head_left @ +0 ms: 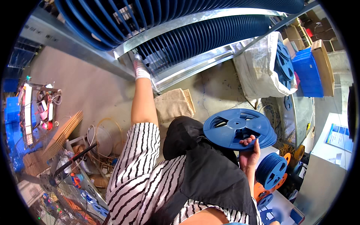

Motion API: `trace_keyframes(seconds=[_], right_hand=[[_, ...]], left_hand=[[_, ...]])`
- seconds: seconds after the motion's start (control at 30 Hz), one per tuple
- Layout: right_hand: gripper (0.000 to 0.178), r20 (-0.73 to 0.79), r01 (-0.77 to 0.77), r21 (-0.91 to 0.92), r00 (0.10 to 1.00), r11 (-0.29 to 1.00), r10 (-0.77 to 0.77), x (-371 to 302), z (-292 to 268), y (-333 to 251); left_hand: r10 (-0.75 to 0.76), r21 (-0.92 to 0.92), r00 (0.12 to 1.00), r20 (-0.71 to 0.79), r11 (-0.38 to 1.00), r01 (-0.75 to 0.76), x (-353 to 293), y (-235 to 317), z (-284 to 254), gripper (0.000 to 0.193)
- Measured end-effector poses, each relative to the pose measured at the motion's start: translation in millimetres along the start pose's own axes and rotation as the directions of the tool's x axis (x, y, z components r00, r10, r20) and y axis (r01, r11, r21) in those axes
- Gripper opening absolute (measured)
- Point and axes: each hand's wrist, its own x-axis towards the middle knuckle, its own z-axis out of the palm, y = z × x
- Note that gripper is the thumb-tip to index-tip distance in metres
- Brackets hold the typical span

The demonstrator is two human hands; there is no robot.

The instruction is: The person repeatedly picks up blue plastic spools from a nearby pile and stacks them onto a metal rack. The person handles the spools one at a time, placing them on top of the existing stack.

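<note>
My left arm stretches forward to a metal rack. My left hand, in a pale covering like a glove, is at the left end of the lower row of blue reels. Its fingers are too small and partly hidden, so I cannot tell whether they grip a reel. Against my right side rests a stack of flat blue plastic reels, its round face turned up. My right hand is closed on the stack's near edge, with fingers curled into an opening in the top reel.
Above, another row of blue reels fills the rack's upper level. A white sack holding blue reels stands at far right, beside blue bins. Folded brown cloth lies on the floor. A fan is at lower left; more blue reels sit at right.
</note>
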Motion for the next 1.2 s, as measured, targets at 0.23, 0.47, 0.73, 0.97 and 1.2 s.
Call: trace_keyframes(seconds=[0.23, 0.47, 0.73, 0.97, 1.2], right_hand=[[0.024, -0.021, -0.008, 0.053, 1.000, 0.999, 0.009, -0.9, -1.7, 0.0], [0.032, 0.032, -0.047, 0.176, 0.999, 0.983, 0.042, 4.9, 11.0, 2.3], [0.046, 0.253, -0.049, 0.263, 0.967, 0.964, -0.019, 18.5, 12.8, -34.9], [0.050, 0.539, -0.178, 0.353, 0.841, 0.919, -0.044, 30.2, -12.0, -57.2], [0.043, 0.515, -0.267, 0.593, 0.851, 0.760, -0.103, 37.0, -14.2, -49.1]], left_hand=[[0.231, 0.283, 0.964, -0.134, 0.941, -0.186, 45.9, -6.5, -32.3, 0.060], [0.269, 0.218, 0.959, -0.084, 0.944, -0.246, -12.7, -18.3, -11.5, 0.060], [0.031, 0.377, 0.996, -0.079, 0.926, 0.001, -189.9, -74.2, -39.4, 0.063], [-0.148, 0.575, 0.987, 0.057, 0.814, 0.089, -245.2, -104.0, -42.1, 0.067], [-0.055, 0.600, 0.969, 0.239, 0.793, -0.103, -255.6, -82.4, 9.6, 0.054]])
